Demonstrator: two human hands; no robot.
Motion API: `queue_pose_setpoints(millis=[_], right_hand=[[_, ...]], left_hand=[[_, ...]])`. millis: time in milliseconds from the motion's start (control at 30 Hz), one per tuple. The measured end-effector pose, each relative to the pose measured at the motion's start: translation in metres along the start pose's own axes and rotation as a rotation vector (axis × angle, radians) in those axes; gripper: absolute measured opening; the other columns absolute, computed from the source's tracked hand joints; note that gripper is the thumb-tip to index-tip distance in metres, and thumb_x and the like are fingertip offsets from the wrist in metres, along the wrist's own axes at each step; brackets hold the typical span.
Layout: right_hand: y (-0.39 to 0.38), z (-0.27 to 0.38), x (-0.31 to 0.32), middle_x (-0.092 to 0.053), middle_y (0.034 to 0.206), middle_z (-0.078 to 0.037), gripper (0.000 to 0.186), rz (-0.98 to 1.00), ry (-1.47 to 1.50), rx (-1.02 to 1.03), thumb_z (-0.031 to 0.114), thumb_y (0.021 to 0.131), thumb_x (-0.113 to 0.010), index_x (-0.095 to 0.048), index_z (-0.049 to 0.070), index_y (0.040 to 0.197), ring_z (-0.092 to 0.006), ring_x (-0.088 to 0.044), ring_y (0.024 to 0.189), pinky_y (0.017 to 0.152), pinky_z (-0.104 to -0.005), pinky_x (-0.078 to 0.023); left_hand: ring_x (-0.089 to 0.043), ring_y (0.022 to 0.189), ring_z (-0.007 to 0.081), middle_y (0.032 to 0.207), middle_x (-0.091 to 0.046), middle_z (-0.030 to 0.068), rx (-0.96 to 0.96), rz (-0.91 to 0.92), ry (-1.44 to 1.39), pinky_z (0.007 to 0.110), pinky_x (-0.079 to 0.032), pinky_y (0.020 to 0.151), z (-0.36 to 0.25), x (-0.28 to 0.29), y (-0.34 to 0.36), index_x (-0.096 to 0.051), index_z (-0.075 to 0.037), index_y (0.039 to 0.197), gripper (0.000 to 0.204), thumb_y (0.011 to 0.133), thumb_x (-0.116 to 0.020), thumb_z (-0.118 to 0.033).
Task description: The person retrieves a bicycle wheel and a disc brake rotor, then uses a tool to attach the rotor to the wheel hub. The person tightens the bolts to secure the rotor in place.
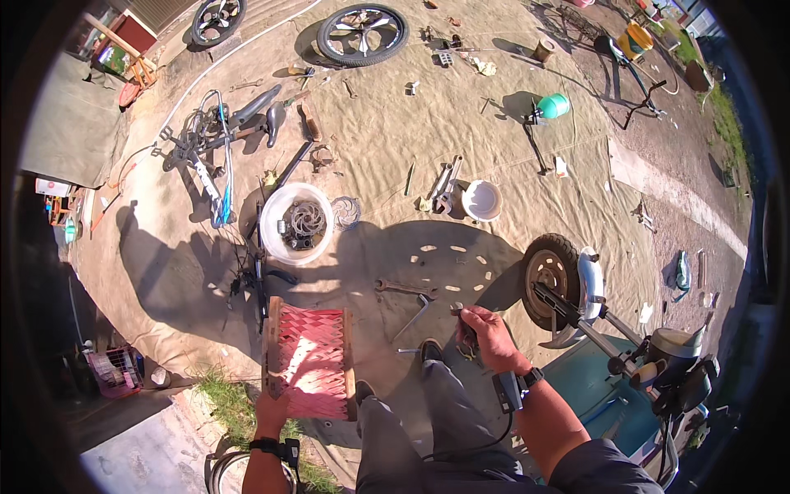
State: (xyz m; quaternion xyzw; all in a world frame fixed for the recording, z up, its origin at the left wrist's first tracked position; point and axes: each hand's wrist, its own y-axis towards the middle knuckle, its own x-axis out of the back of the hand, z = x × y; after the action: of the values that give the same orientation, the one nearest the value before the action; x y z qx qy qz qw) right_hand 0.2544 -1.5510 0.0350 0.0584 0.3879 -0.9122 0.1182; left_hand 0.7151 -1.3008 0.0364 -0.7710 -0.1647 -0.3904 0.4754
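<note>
My left hand (271, 408) grips the near corner of a low stool (315, 362) with a wooden frame and a seat woven from pink straps. The stool is tilted, its seat facing up toward me. Over the sheet in front of my right shoe, my right hand (494, 339) is closed. A small metal end (457, 309) shows at its fingertips, but I cannot make out what it belongs to. Just beyond lie an open-ended wrench (405, 288) and a slim metal tool (411, 319). A white bucket (267, 235) holding brake discs and dark parts stands past the stool.
A beige ground sheet (395, 123) carries a bicycle frame (216, 156), a spoked wheel (362, 34), adjustable wrenches (445, 185) and a white bowl (482, 201). Close on the right, a small tyred wheel (550, 280) and a handlebar assembly (625, 362) stand beside my right arm.
</note>
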Motion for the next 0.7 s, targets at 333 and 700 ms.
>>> queue_pose_setpoints(millis=[333,700], right_hand=[[0.094,0.188,0.044,-0.068,0.087,0.001,0.024,-0.078,0.009,0.235,0.025,0.102,-0.065,-0.07,0.006,0.116,-0.008,-0.062,0.075,0.067,-0.0241,-0.045],[0.289,0.411,0.07,-0.067,0.077,0.001,0.028,-0.237,-0.327,0.043,0.03,0.096,-0.07,-0.07,0.009,0.115,-0.0071,-0.06,0.061,0.05,-0.0229,-0.04]], left_hand=[[-0.071,0.094,0.0421,0.093,-0.073,0.0246,0.088,-0.059,0.352,0.05,-0.056,0.083,-0.032,0.073,-0.03,-0.072,-0.003,0.106,0.041,0.08,-0.077,-0.035],[-0.069,0.098,0.0418,0.104,-0.072,0.0207,-0.023,0.422,0.385,0.055,-0.055,0.084,-0.199,0.084,0.056,-0.075,-0.012,0.104,0.043,0.088,-0.061,-0.05]])
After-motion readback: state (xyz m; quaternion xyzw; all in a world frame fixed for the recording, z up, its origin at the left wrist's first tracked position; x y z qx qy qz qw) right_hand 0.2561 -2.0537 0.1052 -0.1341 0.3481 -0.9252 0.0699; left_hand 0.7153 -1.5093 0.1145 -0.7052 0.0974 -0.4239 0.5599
